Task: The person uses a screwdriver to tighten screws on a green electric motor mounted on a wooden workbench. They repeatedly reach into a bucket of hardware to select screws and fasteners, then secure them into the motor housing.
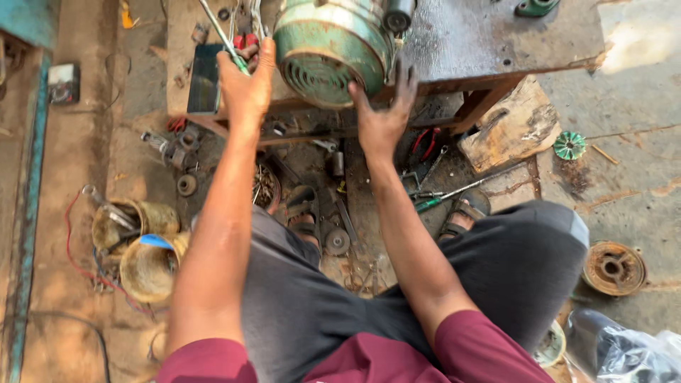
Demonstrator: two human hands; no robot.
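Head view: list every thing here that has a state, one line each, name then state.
left hand: closed around a screwdriver
screwdriver: held, shaft slanting up and away
right hand: open, fingers spread, fingertips against the motor
green motor: lying on its side on the bench, vented end facing the person
low metal bench: upright, rusty
phone: flat on the bench, screen dark

Between the left hand (245, 85) and right hand (383, 117) the green motor housing (333, 46) fills the gap. Right of the right hand, the metal bench top (496, 35) lies open. Below both hands, scattered tools (425, 170) crowd the floor.
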